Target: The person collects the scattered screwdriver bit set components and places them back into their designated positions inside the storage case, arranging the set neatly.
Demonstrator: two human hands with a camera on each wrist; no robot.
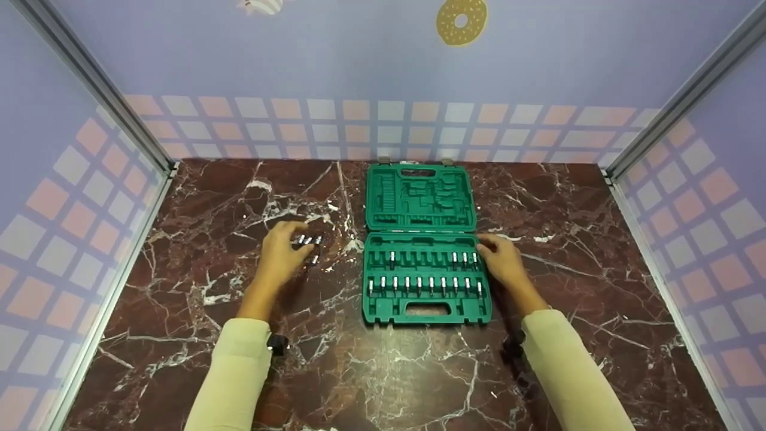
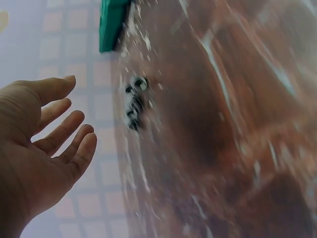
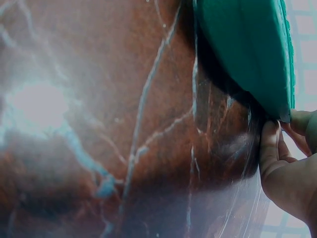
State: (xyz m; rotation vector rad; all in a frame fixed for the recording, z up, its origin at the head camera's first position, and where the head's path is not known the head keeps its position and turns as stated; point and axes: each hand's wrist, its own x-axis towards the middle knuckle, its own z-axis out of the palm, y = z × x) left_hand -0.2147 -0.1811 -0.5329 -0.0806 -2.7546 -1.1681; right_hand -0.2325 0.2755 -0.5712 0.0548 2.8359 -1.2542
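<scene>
A green socket case (image 1: 425, 242) lies unfolded on the marbled table, its lid (image 1: 392, 185) laid back away from me. Short metal sockets (image 1: 431, 284) fill the near row of slots; the upper row holds a few, mostly at its right end. My left hand (image 1: 281, 251) hovers left of the case, fingers spread and loosely bent, holding nothing. Several loose sockets (image 2: 134, 101) lie close by its fingertips on the table. At the case's right edge, my right hand (image 1: 501, 258) pinches the side between thumb (image 3: 270, 141) and fingers.
Purple walls with pink and white squares (image 1: 389, 111) enclose the table (image 1: 419, 371) at the back and both sides. A dark wrist camera (image 1: 277, 345) sits at the left sleeve cuff.
</scene>
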